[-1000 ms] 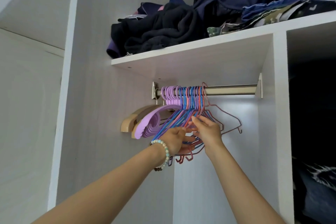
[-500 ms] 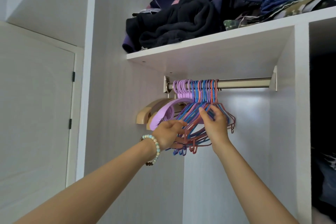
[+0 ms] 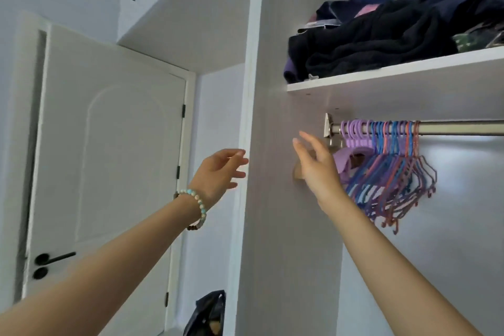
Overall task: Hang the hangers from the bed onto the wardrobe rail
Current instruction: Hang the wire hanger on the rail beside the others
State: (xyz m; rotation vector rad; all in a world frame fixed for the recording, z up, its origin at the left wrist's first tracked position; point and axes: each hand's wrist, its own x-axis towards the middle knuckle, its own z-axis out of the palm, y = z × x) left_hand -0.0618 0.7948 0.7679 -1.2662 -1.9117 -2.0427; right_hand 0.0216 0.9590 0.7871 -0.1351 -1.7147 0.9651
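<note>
Where the wardrobe rail (image 3: 461,128) meets its bracket (image 3: 329,125) at the left end, the hangers (image 3: 392,172) sit bunched tight. Lilac hooks are nearest the bracket, then blue, pink and red thin ones side by side, all hooked over the rail. Their bodies fan down and rightward below the rail. A thicker lilac hanger (image 3: 344,162) and a pale wooden hanger (image 3: 297,173) hang lowest, under the bracket end, partly behind your right hand (image 3: 317,172). Right of the bunch the rail runs as plain metal to the picture's edge.

Your right hand is below and just left of the rail's bracket end. Its fingers are spread, nearly straight and pointing up, and it grips nothing. It overlaps the wooden hanger in view, but blur hides whether they touch.

Your left hand (image 3: 218,172) is further left of the rail, in front of the wardrobe's white front edge (image 3: 246,106). Its fingers are loosely curved, it is empty, and it is well apart from every hanger. A bead bracelet (image 3: 197,206) rings that wrist.

Above the rail, the white shelf (image 3: 395,75) carries a heap of dark clothes (image 3: 381,38). They are black and navy, with purple at the left corner.

Well left of the rail, outside the wardrobe, is a white door (image 3: 109,158) with a black lever handle (image 3: 53,257). Far below and left of the rail, a black bag (image 3: 210,314) sits beside the wardrobe's front edge.
</note>
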